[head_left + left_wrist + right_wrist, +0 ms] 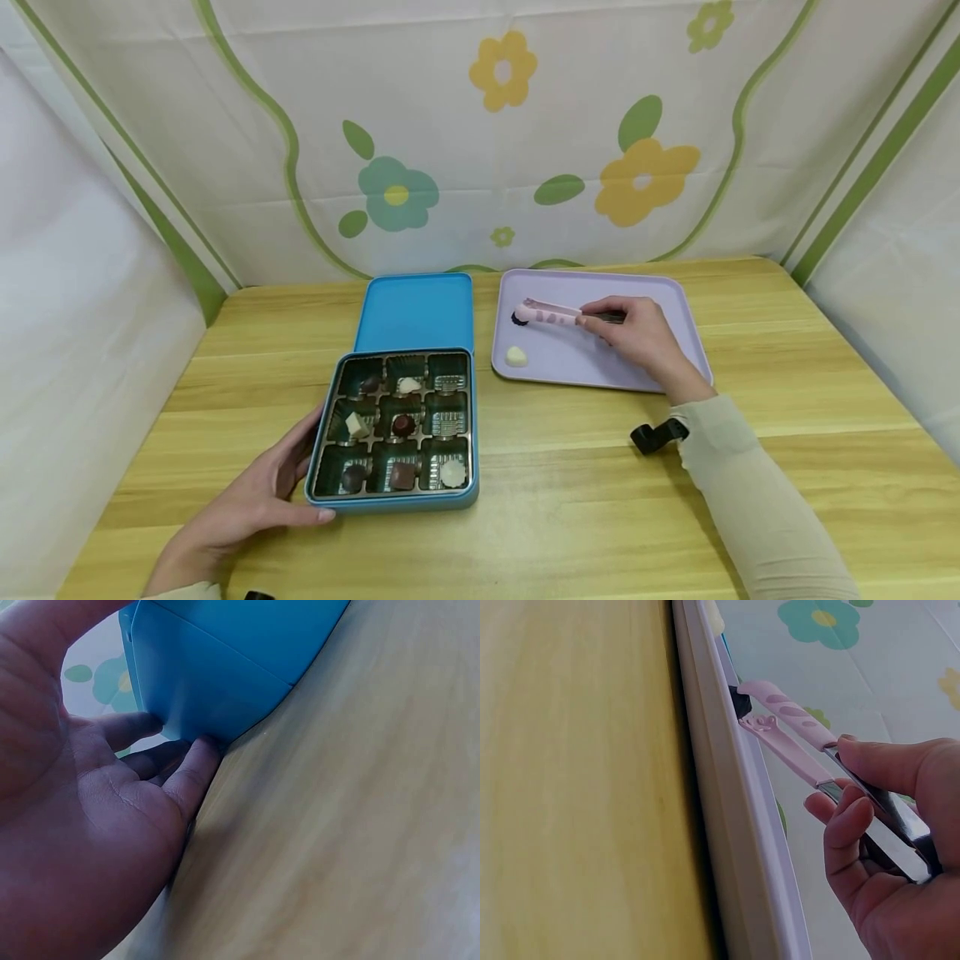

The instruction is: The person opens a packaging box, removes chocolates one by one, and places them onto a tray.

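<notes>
My right hand [633, 329] grips pink-tipped metal tongs [551, 314] above the lilac tray [600, 373]. In the right wrist view, the tips of the tongs pinch a dark chocolate [740, 703] low over the tray, the thumb on one arm and curled fingers on the other. A white chocolate [516, 357] lies near the tray's left front corner. My left hand [251, 487] holds the blue tin [405, 504] by its near left corner, thumb at the front and fingers along the left side. The fingertips meet the tin's wall low down in the left wrist view.
Inside the tin, a divided insert holds several dark, brown and white chocolates; its upper two right compartments hold none. The tin's blue lid [416, 312] lies open behind it. A floral cloth [487, 150] hangs at the back edge of the wooden table [562, 500].
</notes>
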`<state>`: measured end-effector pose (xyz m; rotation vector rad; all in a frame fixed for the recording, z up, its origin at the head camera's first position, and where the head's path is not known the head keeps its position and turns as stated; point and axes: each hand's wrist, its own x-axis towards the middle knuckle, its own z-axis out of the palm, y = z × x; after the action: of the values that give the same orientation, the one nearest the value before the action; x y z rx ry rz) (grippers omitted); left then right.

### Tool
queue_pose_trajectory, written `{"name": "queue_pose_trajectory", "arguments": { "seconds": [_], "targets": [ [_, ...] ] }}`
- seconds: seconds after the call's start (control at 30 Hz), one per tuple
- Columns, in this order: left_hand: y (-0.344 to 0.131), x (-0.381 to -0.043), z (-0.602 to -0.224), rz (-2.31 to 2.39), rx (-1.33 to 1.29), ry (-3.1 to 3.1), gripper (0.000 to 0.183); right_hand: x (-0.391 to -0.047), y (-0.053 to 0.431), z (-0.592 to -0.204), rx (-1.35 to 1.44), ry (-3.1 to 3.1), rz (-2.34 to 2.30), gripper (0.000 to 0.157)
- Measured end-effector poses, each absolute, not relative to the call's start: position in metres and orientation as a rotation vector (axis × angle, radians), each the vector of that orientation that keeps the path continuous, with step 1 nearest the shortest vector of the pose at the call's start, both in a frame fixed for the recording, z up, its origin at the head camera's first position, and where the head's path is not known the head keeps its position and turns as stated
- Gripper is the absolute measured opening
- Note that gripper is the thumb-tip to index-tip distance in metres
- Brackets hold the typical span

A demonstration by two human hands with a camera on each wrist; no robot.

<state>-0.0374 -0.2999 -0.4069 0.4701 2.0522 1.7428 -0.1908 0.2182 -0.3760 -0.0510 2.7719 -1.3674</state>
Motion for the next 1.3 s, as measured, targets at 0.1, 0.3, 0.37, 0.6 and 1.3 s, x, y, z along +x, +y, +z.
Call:
{"name": "queue_pose_trajectory", "arguments": {
  "seconds": [0.1,0.3,0.37,0.6,1.3],
  "targets": [
    [-0.299,-0.037,-0.407,1.753,0.496,2.043,0.12,-0.191,0.219,-0.376,-0.052,2.772,-1.368,0.036],
    [-0.3,-0.038,-0.408,1.77,0.539,2.03,0.12,-0.191,0.222,-0.374,-0.048,2.785,-1.368,0.036],
    [-0.3,-0.038,-0.409,1.772,0.554,2.029,0.121,-0.19,0.223,-0.372,-0.051,2.786,-1.37,0.037],
    [-0.299,-0.039,-0.408,1.78,0.522,2.016,0.121,-0.19,0.222,-0.369,-0.08,2.775,-1.412,0.037],
    [-0.297,-0.035,-0.41,1.802,0.497,1.988,0.121,-0.177,0.215,-0.348,-0.172,2.773,-1.466,0.033]
  ]
}}
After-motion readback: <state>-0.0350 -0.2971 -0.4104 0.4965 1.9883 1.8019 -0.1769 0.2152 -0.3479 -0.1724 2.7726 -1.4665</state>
